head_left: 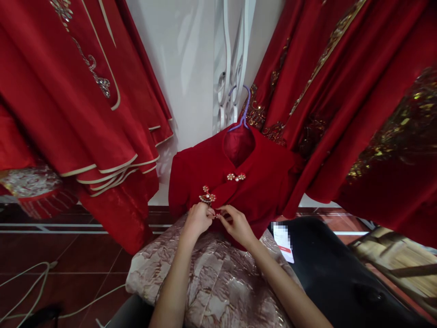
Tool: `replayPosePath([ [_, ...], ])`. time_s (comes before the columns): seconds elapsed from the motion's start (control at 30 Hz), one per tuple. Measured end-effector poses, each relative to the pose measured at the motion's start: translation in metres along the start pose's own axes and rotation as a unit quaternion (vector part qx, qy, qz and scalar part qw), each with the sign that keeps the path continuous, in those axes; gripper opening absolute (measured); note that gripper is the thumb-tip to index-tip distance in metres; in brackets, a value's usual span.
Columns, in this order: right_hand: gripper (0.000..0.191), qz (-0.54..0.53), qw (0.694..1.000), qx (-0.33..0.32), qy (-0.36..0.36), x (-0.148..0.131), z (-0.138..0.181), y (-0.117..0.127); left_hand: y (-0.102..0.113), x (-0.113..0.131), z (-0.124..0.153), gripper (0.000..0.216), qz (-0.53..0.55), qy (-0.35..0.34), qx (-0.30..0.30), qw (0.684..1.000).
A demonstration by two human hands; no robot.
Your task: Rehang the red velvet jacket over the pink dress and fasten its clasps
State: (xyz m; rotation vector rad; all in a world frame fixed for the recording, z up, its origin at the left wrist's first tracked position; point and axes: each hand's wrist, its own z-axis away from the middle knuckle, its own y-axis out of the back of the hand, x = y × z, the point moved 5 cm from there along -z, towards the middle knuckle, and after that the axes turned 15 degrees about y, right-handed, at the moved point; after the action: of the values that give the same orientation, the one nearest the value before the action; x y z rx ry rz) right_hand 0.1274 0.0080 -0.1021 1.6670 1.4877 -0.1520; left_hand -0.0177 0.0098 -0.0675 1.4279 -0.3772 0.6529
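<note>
A red velvet jacket (259, 182) hangs on a purple hanger (243, 109), its hem resting on a pale pink brocade cloth (218, 278) in front of me. Two pearl clasps show on its front: one at the collar (236, 176) and a fan-shaped one (206, 196) lower left. My left hand (198, 219) and my right hand (235, 223) meet just below the fan clasp. Both pinch the jacket's front edge at a small fastening between their fingertips, which is too small to make out.
Red embroidered gowns hang at left (78, 100) and right (355, 114), close around the jacket. A white wall with a curled white metal stand (232, 68) is behind. Black fabric with a white tag (283, 241) lies at right. Pale cords (30, 278) trail across the dark red floor.
</note>
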Motion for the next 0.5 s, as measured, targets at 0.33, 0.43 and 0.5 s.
replayPosePath([
  [0.33,0.017,0.064,0.998,0.013,-0.007,-0.009,0.004,-0.009,-0.003,-0.012,-0.006,0.023,0.004,0.0,-0.028,1.0],
  [0.43,0.017,0.062,0.998,0.011,-0.021,-0.01,0.001,-0.006,-0.002,-0.015,-0.007,0.02,0.034,-0.013,-0.034,0.999],
  [0.5,0.016,0.056,0.998,0.003,-0.032,-0.013,-0.003,0.002,0.003,-0.016,-0.007,0.017,0.054,-0.022,-0.038,0.998],
])
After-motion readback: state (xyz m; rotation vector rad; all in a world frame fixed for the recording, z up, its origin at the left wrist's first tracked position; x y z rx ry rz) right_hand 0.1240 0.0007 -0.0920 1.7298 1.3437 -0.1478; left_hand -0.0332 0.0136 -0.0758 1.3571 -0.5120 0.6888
